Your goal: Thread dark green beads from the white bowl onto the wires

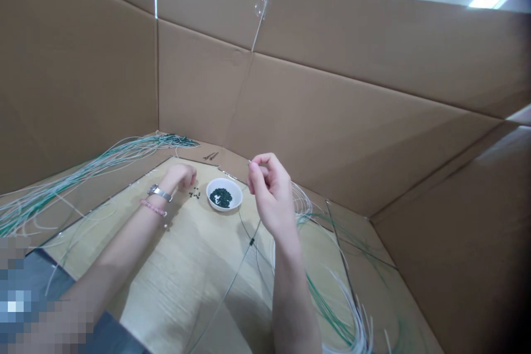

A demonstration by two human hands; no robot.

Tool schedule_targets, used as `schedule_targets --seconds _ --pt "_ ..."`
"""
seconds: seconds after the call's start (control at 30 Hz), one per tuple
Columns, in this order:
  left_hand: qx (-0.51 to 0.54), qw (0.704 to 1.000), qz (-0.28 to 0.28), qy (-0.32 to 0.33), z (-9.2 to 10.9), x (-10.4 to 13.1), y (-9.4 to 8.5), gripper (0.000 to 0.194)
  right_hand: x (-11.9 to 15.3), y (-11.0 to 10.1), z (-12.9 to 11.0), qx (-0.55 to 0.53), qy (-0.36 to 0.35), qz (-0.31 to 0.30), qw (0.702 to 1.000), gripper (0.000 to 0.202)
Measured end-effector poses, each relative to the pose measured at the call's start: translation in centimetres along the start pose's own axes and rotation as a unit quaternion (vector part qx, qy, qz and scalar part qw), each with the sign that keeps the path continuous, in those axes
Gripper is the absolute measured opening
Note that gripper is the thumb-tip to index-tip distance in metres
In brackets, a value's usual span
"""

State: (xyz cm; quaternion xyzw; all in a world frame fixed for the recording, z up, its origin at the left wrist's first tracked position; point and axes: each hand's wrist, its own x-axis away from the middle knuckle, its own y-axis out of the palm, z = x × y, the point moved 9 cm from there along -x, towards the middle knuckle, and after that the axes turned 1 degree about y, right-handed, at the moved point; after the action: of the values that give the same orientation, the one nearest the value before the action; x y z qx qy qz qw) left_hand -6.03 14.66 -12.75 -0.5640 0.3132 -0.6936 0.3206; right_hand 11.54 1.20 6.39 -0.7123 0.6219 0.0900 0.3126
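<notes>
My left hand (184,176), with a watch and a pink bracelet on its wrist, is low over the board with its fingers curled down; what they hold, if anything, is hidden. Just right of it lie several small dark pieces (194,193). A white bowl (235,194) holding many dark green pieces (220,197) stands between my hands. My right hand (269,188) is raised right of the bowl, thumb and forefinger pinched on a thin, pale wire end. Below it, a thin wire (232,282) carrying a small dark piece (251,241) runs down toward the front.
Cardboard walls (315,99) surround the work board (178,276). A long bundle of white and green wires (103,160) lies at the left. More wires (332,310) curl at the right. Small brown items (211,156) lie behind the bowl.
</notes>
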Motion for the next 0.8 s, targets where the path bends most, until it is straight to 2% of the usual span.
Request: schedule_targets --seconds 0.2,0.37,0.47,0.57,0.63,0.67,0.73,0.77,0.8 --pt "0.044 0.999 0.01 0.013 -0.5 -2.1 1.2 0.03 0.3 0.0 -0.7 -0.012 0.0 -0.009 1.0 0.017" --pt "0.099 0.993 0.038 0.047 -0.2 -2.2 1.2 0.03 0.6 0.4 -0.8 -0.001 0.002 -0.032 0.999 0.016" --pt "0.139 0.984 0.073 0.087 0.6 -0.9 -0.3 0.027 0.7 0.5 -0.9 -0.003 0.002 -0.036 0.999 0.015" --pt "0.199 0.956 0.144 0.159 2.5 2.5 -3.6 0.02 1.0 0.1 -1.7 0.002 -0.019 -0.017 1.0 0.014" --pt "0.252 0.916 0.216 0.225 4.4 6.2 -6.2 0.014 1.5 -0.4 -2.7 0.016 -0.05 0.013 0.999 0.012" --pt "0.283 0.887 0.258 0.257 5.5 8.4 -7.3 0.013 1.8 -0.8 -3.3 0.027 -0.069 0.036 0.997 0.01" --pt "0.339 0.823 0.327 0.317 7.6 12.9 -8.3 0.018 2.6 -1.6 -4.5 0.06 -0.114 0.09 0.988 0.005" --pt "0.374 0.78 0.349 0.361 8.8 15.3 -8.4 0.019 3.2 -2.0 -5.2 0.077 -0.139 0.117 0.98 0.004" --pt "0.462 0.683 0.344 0.448 9.8 17.9 -8.4 0.019 3.8 -2.3 -5.9 0.093 -0.163 0.14 0.972 0.005"
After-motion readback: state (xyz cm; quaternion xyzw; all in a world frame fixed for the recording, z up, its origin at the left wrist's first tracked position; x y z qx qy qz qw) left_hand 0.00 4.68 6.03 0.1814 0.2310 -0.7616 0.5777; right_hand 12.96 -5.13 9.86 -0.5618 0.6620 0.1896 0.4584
